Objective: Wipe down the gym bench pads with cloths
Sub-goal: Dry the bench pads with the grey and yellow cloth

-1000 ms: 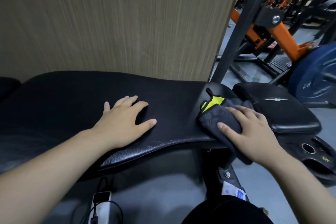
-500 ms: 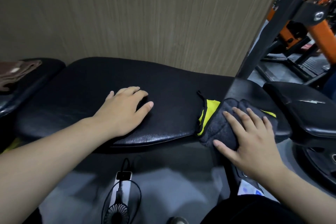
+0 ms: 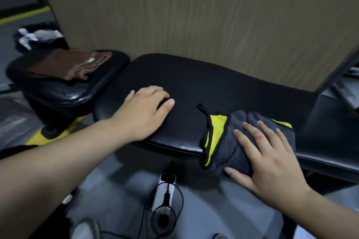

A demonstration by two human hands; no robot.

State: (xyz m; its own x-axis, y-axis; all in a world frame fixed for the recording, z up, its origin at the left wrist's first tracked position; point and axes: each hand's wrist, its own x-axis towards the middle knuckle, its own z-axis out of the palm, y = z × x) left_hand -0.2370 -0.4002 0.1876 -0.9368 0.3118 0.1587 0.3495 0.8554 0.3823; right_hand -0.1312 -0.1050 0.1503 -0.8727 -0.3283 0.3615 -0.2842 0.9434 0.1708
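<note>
A long black bench pad (image 3: pixel 204 85) runs across the middle of the view, against a wood-grain wall. My left hand (image 3: pixel 142 112) rests flat on its near edge, fingers relaxed. A grey cloth with yellow lining (image 3: pixel 231 141) is draped over the pad's front edge further right. My right hand (image 3: pixel 266 155) presses on that cloth with straight, spread fingers. A smaller black seat pad (image 3: pixel 64 91) adjoins at the left, with a folded brown cloth (image 3: pixel 68 66) lying on it.
A wood-grain wall panel (image 3: pixel 194 15) stands right behind the bench. A dark metal upright (image 3: pixel 334 72) rises at the right end. A small fan with a cable and a white power bank (image 3: pixel 165 200) hangs below my chest. Grey floor lies below the pad.
My view has swung left, so the seat pad with the brown cloth has come into sight. My right hand has slid the grey cloth leftward along the pad's front edge. The left hand has stayed put.
</note>
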